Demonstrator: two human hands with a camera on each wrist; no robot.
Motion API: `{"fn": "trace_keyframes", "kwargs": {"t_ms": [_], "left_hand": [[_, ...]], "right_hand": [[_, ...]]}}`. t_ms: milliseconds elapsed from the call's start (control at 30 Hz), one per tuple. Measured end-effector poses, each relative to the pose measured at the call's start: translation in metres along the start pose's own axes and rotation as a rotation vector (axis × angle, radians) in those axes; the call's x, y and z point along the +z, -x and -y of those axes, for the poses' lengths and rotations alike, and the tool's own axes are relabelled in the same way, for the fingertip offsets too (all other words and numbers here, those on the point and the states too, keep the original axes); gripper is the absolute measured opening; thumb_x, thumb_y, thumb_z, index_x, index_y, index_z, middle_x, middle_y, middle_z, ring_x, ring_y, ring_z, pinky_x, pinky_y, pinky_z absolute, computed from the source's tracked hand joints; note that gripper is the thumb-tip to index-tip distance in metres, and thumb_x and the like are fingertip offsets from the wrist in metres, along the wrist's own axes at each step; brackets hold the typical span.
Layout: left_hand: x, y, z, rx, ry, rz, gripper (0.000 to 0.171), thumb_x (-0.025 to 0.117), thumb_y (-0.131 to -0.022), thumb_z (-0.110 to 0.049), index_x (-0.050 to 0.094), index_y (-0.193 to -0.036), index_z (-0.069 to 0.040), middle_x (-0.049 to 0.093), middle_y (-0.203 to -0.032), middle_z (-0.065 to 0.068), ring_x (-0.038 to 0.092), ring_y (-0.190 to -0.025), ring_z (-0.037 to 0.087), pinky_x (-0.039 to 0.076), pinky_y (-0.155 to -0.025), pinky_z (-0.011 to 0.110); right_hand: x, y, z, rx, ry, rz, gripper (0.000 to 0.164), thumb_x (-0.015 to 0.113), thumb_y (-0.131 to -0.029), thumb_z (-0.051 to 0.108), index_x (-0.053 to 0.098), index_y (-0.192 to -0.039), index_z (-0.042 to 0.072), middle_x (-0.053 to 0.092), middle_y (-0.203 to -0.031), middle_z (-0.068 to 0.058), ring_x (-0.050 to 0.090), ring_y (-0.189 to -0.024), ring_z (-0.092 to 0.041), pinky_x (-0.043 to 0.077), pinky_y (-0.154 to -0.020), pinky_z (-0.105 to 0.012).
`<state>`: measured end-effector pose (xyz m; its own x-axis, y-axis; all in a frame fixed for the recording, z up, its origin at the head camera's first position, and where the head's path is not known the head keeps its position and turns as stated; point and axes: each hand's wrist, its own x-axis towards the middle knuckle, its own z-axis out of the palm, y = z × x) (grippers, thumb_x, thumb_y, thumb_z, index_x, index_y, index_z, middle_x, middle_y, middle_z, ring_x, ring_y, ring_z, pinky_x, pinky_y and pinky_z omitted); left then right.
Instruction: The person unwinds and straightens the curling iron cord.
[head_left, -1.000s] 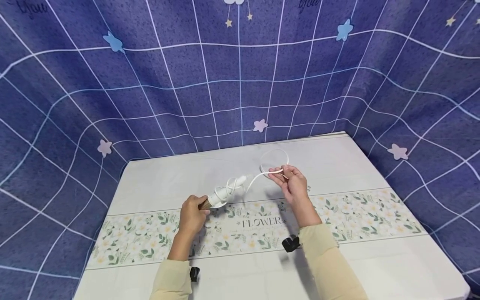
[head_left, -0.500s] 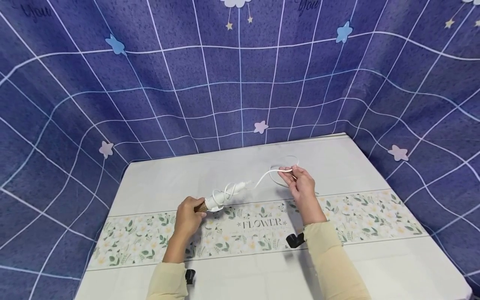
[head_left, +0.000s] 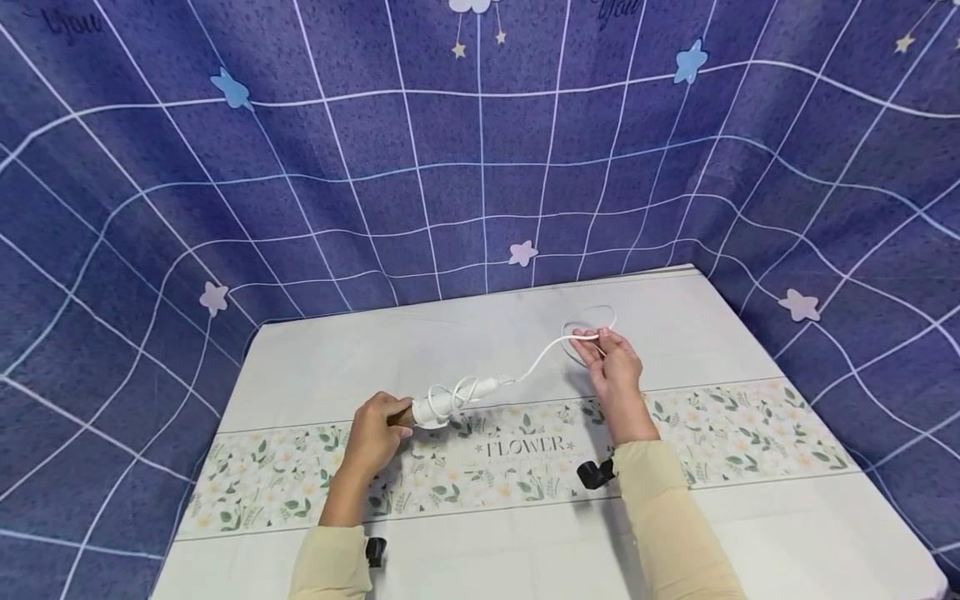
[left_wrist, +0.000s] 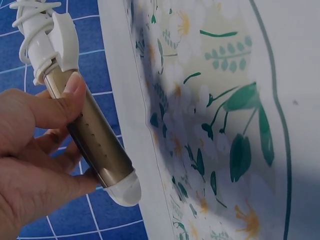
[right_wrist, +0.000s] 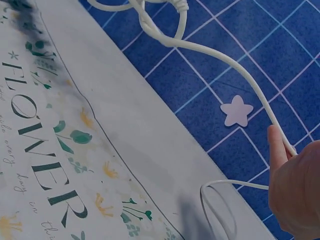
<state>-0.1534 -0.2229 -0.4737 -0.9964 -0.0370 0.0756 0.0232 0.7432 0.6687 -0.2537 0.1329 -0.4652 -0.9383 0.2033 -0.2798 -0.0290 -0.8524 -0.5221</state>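
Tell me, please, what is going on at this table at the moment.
A person is holding a wand-shaped appliance, possibly a curling iron, over the table. The left hand grips its bronze-coloured part, with the white end pointing toward the right hand. Turns of white cord lie loosely round that white end. The right hand holds the cord farther along, so one stretch spans the gap between the hands and a loop hangs at the right hand.
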Motion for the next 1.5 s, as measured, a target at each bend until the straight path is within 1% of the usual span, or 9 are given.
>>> {"fn": "trace_keyframes", "kwargs": {"t_ms": [200, 367, 533, 667, 733, 900, 1167, 1333, 1500], "left_hand": [[-0.002, 0.001, -0.001, 0.022, 0.031, 0.017, 0.051, 0.076, -0.075, 0.006, 0.064, -0.124, -0.005, 0.06, -0.106, 0.005, 0.059, -0.099, 0.025, 0.053, -0.087, 0.04], [-0.003, 0.001, 0.001, 0.035, 0.053, 0.03, 0.05, 0.075, -0.077, 0.006, 0.065, -0.124, -0.006, 0.06, -0.104, 0.003, 0.06, -0.096, 0.022, 0.054, -0.085, 0.038], [-0.006, 0.002, 0.002, 0.057, 0.032, 0.044, 0.048, 0.075, -0.077, 0.006, 0.066, -0.123, -0.005, 0.06, -0.104, 0.002, 0.059, -0.097, 0.022, 0.053, -0.085, 0.039], [-0.008, 0.002, 0.002, 0.074, 0.007, 0.059, 0.048, 0.076, -0.076, 0.007, 0.066, -0.121, -0.004, 0.059, -0.102, 0.001, 0.057, -0.098, 0.022, 0.052, -0.084, 0.038], [-0.009, 0.002, 0.003, 0.069, -0.007, 0.06, 0.048, 0.076, -0.075, 0.007, 0.066, -0.121, -0.004, 0.06, -0.101, 0.001, 0.056, -0.099, 0.022, 0.051, -0.083, 0.039], [-0.009, 0.002, 0.009, 0.025, -0.066, 0.016, 0.048, 0.077, -0.076, 0.005, 0.066, -0.122, -0.005, 0.061, -0.104, 0.004, 0.056, -0.1, 0.026, 0.05, -0.086, 0.044], [-0.012, 0.004, 0.013, -0.07, -0.126, -0.108, 0.049, 0.079, -0.071, 0.005, 0.069, -0.118, -0.007, 0.063, -0.1, 0.012, 0.06, -0.094, 0.032, 0.048, -0.085, 0.049], [-0.015, 0.007, 0.016, -0.162, -0.106, -0.155, 0.049, 0.076, -0.073, 0.006, 0.066, -0.12, -0.004, 0.062, -0.101, 0.016, 0.061, -0.093, 0.036, 0.047, -0.086, 0.051], [-0.018, 0.009, 0.019, -0.203, -0.066, -0.198, 0.049, 0.074, -0.076, 0.006, 0.063, -0.123, 0.0, 0.06, -0.105, 0.021, 0.06, -0.097, 0.041, 0.047, -0.087, 0.053]], "right_hand": [[-0.002, -0.003, 0.003, 0.004, -0.017, -0.042, 0.013, 0.046, -0.099, 0.001, 0.057, -0.093, -0.004, 0.066, -0.083, -0.022, 0.07, -0.09, -0.035, 0.053, -0.086, -0.043], [-0.003, -0.004, 0.006, 0.005, -0.011, -0.056, 0.012, 0.046, -0.099, 0.002, 0.055, -0.095, -0.004, 0.066, -0.081, -0.02, 0.068, -0.094, -0.036, 0.053, -0.087, -0.043], [-0.001, -0.005, 0.009, 0.014, -0.009, -0.057, 0.01, 0.046, -0.099, 0.002, 0.051, -0.101, -0.006, 0.064, -0.081, -0.02, 0.068, -0.095, -0.036, 0.051, -0.09, -0.044], [0.001, -0.006, 0.014, 0.005, -0.023, -0.054, 0.009, 0.045, -0.099, 0.002, 0.05, -0.097, -0.005, 0.064, -0.081, -0.019, 0.069, -0.094, -0.036, 0.051, -0.09, -0.043], [0.002, -0.007, 0.015, -0.002, -0.023, -0.057, 0.009, 0.046, -0.099, 0.002, 0.05, -0.094, -0.004, 0.065, -0.081, -0.019, 0.067, -0.099, -0.036, 0.052, -0.088, -0.043], [0.003, -0.006, 0.016, -0.001, -0.038, -0.052, 0.009, 0.046, -0.099, 0.003, 0.05, -0.095, -0.004, 0.064, -0.083, -0.02, 0.06, -0.112, -0.039, 0.052, -0.087, -0.043], [-0.001, -0.004, 0.015, 0.02, -0.024, -0.042, 0.011, 0.044, -0.1, 0.005, 0.051, -0.1, -0.004, 0.06, -0.084, -0.019, 0.062, -0.108, -0.038, 0.048, -0.092, -0.045], [-0.003, -0.005, 0.014, 0.021, -0.033, -0.051, 0.014, 0.045, -0.1, 0.006, 0.053, -0.102, -0.005, 0.062, -0.083, -0.019, 0.059, -0.113, -0.039, 0.048, -0.093, -0.045], [-0.01, -0.006, 0.01, 0.044, -0.014, -0.066, 0.013, 0.044, -0.101, 0.005, 0.054, -0.099, -0.003, 0.062, -0.088, -0.02, 0.062, -0.109, -0.038, 0.046, -0.095, -0.045]]}}
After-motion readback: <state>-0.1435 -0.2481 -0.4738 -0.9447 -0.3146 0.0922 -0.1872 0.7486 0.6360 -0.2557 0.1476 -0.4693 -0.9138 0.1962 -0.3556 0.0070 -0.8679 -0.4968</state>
